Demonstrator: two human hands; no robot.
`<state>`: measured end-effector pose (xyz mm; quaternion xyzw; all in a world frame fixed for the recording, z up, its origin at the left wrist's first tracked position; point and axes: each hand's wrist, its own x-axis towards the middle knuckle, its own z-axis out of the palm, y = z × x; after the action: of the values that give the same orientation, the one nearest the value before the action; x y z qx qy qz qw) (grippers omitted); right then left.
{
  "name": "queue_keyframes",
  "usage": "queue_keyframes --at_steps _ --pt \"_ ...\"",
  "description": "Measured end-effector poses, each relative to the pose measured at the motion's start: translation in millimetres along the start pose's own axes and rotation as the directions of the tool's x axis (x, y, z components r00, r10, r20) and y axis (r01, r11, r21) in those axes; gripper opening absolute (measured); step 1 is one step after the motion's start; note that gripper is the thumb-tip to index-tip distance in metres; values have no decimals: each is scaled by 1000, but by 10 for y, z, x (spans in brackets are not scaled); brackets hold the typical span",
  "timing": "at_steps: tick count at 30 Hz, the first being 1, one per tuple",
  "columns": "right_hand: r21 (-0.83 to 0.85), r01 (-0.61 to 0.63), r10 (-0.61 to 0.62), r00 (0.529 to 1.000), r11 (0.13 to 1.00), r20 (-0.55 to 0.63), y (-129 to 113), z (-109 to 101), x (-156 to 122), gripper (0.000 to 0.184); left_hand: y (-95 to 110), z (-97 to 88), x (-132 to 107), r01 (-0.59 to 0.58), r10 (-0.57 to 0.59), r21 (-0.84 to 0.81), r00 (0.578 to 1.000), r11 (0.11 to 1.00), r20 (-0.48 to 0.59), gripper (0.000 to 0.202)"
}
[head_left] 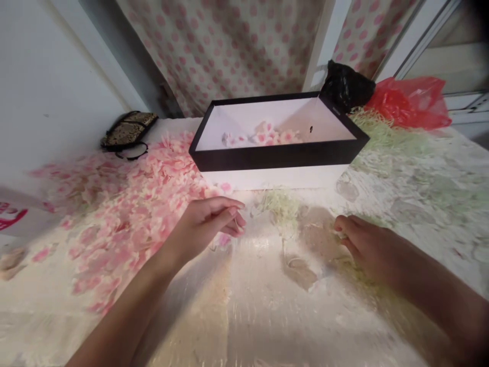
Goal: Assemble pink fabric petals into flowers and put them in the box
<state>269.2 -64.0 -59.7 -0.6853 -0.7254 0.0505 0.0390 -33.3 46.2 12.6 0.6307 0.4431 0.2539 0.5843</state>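
The left grip (208, 227) sits pinched shut, just beside pink petals (130, 229). The right grip (362, 244) is clamped on pale green shreds (346, 260).

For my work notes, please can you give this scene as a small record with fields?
Left hand: fingers curled together beside the pink petals; held item unclear.
Right hand: curled among pale green paper shreds; grip unclear.
Centre: open box, white with a black rim, some pink petals inside.
Surface: glossy clear sheet under the petals and shreds.
Behind: black plastic bag, red plastic bag, patterned purse, polka-dot curtain.
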Motion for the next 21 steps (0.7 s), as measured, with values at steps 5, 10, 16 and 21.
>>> queue_keyframes --at_steps 5,10,16,21 --pt "-114 -1 5 999 994 33 -91 -5 69 23 16 40 -69 68 -75 41 977 997 201 23" --pt "-225 -37 48 998 974 45 -225 -136 127 21 37 90 -89 141 -123 -46 953 989 277 26" --pt "-302 -89 105 994 949 36 -303 -198 200 13 19 133 -63 290 -210 -217 921 932 330 27" --pt "-311 -59 79 996 949 51 -272 -225 236 13 33 153 -65 346 -258 -226 903 910 344 25"
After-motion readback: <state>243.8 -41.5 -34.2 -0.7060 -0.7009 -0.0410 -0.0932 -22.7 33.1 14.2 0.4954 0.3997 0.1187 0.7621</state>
